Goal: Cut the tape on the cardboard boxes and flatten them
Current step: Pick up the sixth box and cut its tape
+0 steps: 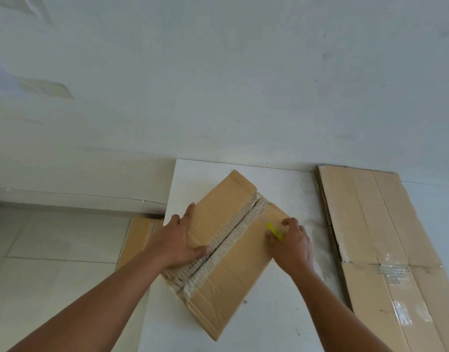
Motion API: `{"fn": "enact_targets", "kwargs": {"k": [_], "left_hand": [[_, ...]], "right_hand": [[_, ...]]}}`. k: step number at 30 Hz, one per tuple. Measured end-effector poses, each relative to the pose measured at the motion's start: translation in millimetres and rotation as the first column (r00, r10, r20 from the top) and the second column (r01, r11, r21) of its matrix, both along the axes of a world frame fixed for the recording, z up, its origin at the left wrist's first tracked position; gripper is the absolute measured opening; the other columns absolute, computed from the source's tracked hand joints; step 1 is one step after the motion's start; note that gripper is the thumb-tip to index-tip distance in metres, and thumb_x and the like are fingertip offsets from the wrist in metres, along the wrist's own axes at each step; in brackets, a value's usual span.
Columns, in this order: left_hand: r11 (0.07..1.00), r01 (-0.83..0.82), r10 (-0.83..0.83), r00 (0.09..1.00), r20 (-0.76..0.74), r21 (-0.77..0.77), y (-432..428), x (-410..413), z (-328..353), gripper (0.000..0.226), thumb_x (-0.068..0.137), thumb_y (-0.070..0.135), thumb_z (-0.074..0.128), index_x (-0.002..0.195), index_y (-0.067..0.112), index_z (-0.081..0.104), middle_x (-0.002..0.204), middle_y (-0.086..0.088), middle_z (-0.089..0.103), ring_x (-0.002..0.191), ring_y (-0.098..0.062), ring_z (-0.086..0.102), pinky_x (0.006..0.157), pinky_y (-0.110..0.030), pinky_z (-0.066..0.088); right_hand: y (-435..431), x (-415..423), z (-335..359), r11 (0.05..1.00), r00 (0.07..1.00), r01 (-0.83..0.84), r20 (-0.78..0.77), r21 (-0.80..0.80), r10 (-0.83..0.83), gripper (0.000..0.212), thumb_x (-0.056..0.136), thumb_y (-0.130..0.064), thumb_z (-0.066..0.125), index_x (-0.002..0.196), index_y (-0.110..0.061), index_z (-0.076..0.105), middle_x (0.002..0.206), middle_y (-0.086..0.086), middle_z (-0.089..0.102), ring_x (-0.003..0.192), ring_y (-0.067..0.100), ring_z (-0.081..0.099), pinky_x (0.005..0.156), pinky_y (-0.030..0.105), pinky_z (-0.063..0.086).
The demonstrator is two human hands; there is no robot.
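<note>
On the white table (269,316), one cardboard box (233,265), probably light and stiff, best held at its edges: we press our left hand (179,240) flat on its top beside the taped seam (234,228), our right hand (292,243) pinching a yellow cutter (274,231).

no readable text, labels, brands or numbers, cardboard box (246,270) plain, flattened cardboard (386,224) unprinted
</note>
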State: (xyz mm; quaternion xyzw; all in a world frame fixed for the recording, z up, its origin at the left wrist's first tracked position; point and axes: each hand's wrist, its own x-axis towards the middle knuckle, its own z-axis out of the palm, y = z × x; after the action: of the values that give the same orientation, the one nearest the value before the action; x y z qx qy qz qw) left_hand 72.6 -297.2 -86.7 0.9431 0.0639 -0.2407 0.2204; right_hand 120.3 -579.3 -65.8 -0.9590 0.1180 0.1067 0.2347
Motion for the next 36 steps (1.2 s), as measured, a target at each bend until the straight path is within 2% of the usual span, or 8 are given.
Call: {"fn": "enact_targets", "kwargs": {"k": [8, 13, 16, 19, 21, 25, 30, 36], "left_hand": [[0.915, -0.404, 0.404, 0.914, -0.032, 0.007, -78.2, -32.5, 4.3, 0.122, 0.076, 0.087, 0.049, 0.152, 0.033, -0.03, 0.153, -0.014, 0.03, 0.123, -0.034, 0.057, 0.093, -0.042, 0.05], [0.781, -0.621, 0.612, 0.782, -0.119, -0.066, -145.0, -40.4, 7.1, 0.114, 0.089, 0.073, 0.047, 0.149, 0.024, -0.037, 0.157, -0.019, 0.019, 0.131, -0.04, 0.049, 0.103, -0.049, 0.045], [0.776, -0.63, 0.613, 0.768, -0.186, -0.041, -179.8, -44.8, 9.9, 0.118, 0.091, 0.069, 0.048, 0.147, 0.012, -0.039, 0.158, -0.02, 0.013, 0.134, -0.039, 0.045, 0.103, -0.047, 0.044], [0.862, -0.476, 0.495, 0.866, -0.079, 0.176, -193.1, -44.3, 15.9, 0.114, 0.09, 0.07, 0.048, 0.153, 0.012, -0.026, 0.164, -0.015, -0.014, 0.151, -0.044, 0.007, 0.115, -0.059, 0.027], [0.945, -0.263, 0.248, 0.964, 0.101, 0.195, -193.0, -35.9, 20.4, 0.093, 0.094, 0.047, 0.055, 0.158, 0.021, -0.007, 0.164, -0.007, -0.016, 0.152, -0.041, -0.01, 0.121, -0.064, 0.013], [0.93, 0.224, -0.263, 0.96, 0.1, 0.291, -186.3, -8.4, 25.0, 0.07, 0.091, 0.006, 0.056, 0.154, 0.025, 0.03, 0.163, 0.001, 0.016, 0.155, -0.027, 0.0, 0.123, -0.058, 0.01], [0.817, 0.333, -0.41, 0.91, 0.068, 0.472, -180.9, 9.2, 29.4, 0.051, 0.093, 0.01, 0.054, 0.143, 0.018, 0.044, 0.147, -0.004, 0.036, 0.148, -0.028, 0.022, 0.121, -0.057, 0.018], [0.752, 0.433, -0.507, 0.862, 0.017, 0.498, -183.2, 27.1, 46.4, 0.048, 0.083, 0.022, 0.062, 0.13, 0.021, 0.05, 0.126, -0.002, 0.047, 0.124, -0.026, 0.042, 0.118, -0.053, 0.023]], "right_hand": [[-28.2, -18.7, 1.5, 0.961, 0.957, -0.268, -0.1, 0.063, 0.273, 0.075, 0.082, -0.055, 0.066, 0.144, -0.036, 0.028, 0.118, -0.001, 0.053, 0.099, 0.019, 0.06, 0.073, 0.032, 0.049], [-64.7, -8.0, -1.9, 0.883, 0.878, -0.469, -0.107, 0.007, 0.466, 0.073, 0.083, -0.064, 0.058, 0.146, -0.042, 0.029, 0.127, -0.002, 0.046, 0.111, 0.023, 0.057, 0.085, 0.038, 0.054], [-85.9, 18.5, -2.5, 0.856, 0.852, -0.516, -0.094, 0.008, 0.515, 0.067, 0.085, -0.056, 0.064, 0.145, -0.043, 0.037, 0.138, -0.006, 0.045, 0.119, 0.023, 0.051, 0.092, 0.038, 0.051], [-94.5, 36.3, -2.6, 0.838, 0.831, -0.546, -0.112, 0.019, 0.544, 0.068, 0.085, -0.051, 0.069, 0.145, -0.044, 0.039, 0.141, -0.01, 0.044, 0.124, 0.022, 0.046, 0.094, 0.038, 0.048], [-94.1, 39.2, -3.2, 0.83, 0.823, -0.558, -0.112, 0.022, 0.557, 0.069, 0.085, -0.049, 0.071, 0.146, -0.044, 0.039, 0.141, -0.01, 0.044, 0.124, 0.021, 0.046, 0.093, 0.038, 0.049], [-92.3, 37.2, -6.6, 0.84, 0.835, -0.542, -0.089, 0.032, 0.543, 0.072, 0.083, -0.047, 0.072, 0.146, -0.042, 0.038, 0.139, -0.008, 0.044, 0.122, 0.021, 0.048, 0.092, 0.038, 0.05], [-92.9, 34.3, -8.5, 0.842, 0.837, -0.538, -0.098, 0.039, 0.539, 0.071, 0.086, -0.048, 0.069, 0.148, -0.043, 0.035, 0.139, -0.007, 0.042, 0.122, 0.021, 0.048, 0.09, 0.038, 0.051], [-93.8, 30.0, -6.0, 0.841, 0.834, -0.54, -0.116, 0.023, 0.539, 0.068, 0.09, -0.047, 0.064, 0.149, -0.044, 0.032, 0.14, -0.006, 0.041, 0.123, 0.021, 0.044, 0.09, 0.039, 0.052]]}}
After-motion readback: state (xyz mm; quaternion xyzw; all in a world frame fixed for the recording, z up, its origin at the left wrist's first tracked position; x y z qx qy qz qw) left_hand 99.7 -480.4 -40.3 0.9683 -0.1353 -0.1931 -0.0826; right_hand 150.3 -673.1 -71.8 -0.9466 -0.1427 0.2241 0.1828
